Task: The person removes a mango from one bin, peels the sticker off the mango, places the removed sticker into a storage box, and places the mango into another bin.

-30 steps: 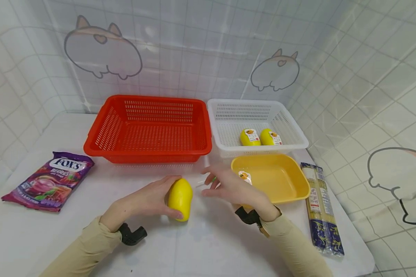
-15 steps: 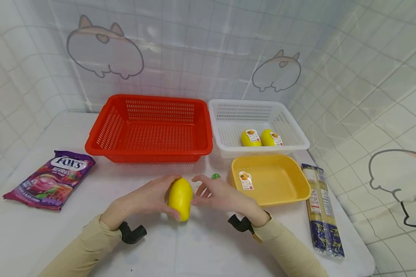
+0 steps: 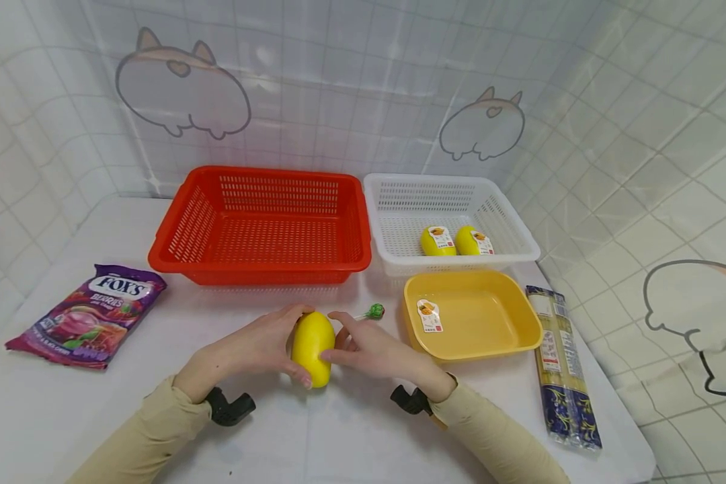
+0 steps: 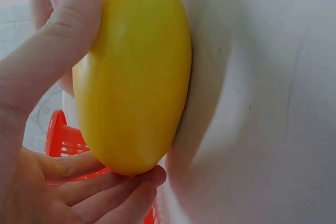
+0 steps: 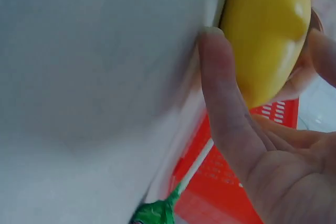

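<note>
A smooth yellow mango (image 3: 312, 349) lies on the white table in front of the red basket. My left hand (image 3: 266, 346) grips it from the left, fingers at its far end and thumb at its near end. In the left wrist view, those fingers (image 4: 100, 192) curl under one end of the mango (image 4: 136, 77). My right hand (image 3: 375, 349) holds the mango from the right, thumb on its upper side. One right finger (image 5: 218, 61) lies along the mango (image 5: 265, 35) close to the table. Just beyond the right hand is a green-wrapped lollipop (image 3: 376, 311).
Behind the hands stand a red basket (image 3: 260, 277) and a white basket (image 3: 460, 261) with two labelled yellow mangoes (image 3: 438, 242). A yellow tub (image 3: 472, 312) sits at right beside two noodle packs (image 3: 559, 363). A purple Fox's candy bag (image 3: 91, 316) lies at left.
My right hand has moved left from beside the yellow tub onto the mango, uncovering the lollipop and the tub's label. The left hand stays on the mango, which has barely shifted.
</note>
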The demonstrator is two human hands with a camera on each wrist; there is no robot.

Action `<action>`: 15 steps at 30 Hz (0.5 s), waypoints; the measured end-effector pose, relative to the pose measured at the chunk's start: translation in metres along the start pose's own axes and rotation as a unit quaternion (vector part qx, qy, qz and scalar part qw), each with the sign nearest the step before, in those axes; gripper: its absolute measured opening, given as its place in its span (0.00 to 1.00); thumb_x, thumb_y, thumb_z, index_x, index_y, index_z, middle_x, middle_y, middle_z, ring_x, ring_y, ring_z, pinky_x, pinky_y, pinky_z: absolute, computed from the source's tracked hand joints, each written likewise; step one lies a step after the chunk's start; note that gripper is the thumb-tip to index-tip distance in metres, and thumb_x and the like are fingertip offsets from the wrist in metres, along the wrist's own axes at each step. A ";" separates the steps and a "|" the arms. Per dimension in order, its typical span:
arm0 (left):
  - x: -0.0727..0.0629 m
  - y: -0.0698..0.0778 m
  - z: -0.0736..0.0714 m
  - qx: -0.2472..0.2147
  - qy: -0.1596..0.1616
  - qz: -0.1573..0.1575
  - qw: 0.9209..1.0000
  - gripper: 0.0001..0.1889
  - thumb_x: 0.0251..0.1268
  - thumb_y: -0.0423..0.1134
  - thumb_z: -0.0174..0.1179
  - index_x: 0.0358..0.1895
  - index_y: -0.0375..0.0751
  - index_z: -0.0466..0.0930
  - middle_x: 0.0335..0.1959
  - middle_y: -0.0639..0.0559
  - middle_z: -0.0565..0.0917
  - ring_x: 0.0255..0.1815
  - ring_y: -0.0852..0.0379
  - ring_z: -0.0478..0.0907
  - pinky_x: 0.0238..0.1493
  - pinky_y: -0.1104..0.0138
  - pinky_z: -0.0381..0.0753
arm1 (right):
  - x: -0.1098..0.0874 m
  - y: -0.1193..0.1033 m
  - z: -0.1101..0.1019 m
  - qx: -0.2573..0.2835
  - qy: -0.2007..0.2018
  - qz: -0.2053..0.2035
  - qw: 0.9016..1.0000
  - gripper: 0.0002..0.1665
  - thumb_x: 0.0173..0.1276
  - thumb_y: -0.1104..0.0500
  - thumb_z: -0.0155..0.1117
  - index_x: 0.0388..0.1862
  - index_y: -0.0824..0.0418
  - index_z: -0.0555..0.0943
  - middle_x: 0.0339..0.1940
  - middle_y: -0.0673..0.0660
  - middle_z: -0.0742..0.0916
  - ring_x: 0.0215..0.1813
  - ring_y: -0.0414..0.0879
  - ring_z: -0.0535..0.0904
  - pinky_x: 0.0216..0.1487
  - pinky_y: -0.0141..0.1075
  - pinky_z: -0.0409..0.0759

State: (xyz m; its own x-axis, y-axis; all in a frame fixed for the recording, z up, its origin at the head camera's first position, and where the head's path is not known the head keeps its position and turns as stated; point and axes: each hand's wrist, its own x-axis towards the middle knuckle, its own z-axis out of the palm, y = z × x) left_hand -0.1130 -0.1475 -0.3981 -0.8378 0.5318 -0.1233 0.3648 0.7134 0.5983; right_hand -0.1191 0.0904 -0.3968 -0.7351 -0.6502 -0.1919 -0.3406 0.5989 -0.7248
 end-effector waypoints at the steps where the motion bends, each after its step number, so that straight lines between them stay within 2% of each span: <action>1: 0.000 0.000 0.000 0.000 0.000 0.001 1.000 0.62 0.31 0.68 0.79 0.69 0.33 0.63 0.63 0.42 0.75 0.57 0.47 0.75 0.63 0.48 0.77 | 0.001 0.001 0.002 0.001 0.003 -0.005 1.000 0.41 0.70 0.43 0.66 0.75 0.57 0.63 0.40 0.48 0.85 0.37 0.39 0.81 0.40 0.28 0.81; 9: 0.001 -0.001 0.001 0.003 0.000 0.001 1.000 0.61 0.31 0.68 0.79 0.69 0.34 0.64 0.62 0.42 0.75 0.56 0.48 0.75 0.62 0.49 0.78 | 0.008 0.007 0.014 0.023 0.013 -0.021 0.999 0.43 0.73 0.41 0.61 0.78 0.55 0.58 0.31 0.49 0.82 0.29 0.38 0.76 0.32 0.28 0.78; 15: 0.000 -0.001 0.001 0.000 -0.001 0.003 1.000 0.61 0.31 0.68 0.79 0.69 0.35 0.63 0.62 0.44 0.75 0.56 0.49 0.75 0.62 0.49 0.78 | 0.008 0.006 0.015 0.017 0.014 -0.031 0.999 0.41 0.73 0.40 0.60 0.78 0.51 0.58 0.31 0.47 0.80 0.31 0.40 0.76 0.32 0.28 0.77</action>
State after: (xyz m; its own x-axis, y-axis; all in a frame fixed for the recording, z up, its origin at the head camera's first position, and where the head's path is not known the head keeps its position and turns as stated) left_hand -0.1131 -0.1474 -0.3998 -0.8349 0.5371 -0.1204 0.3701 0.7096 0.5996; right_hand -0.1181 0.0813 -0.4129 -0.7294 -0.6722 -0.1271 -0.3668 0.5411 -0.7567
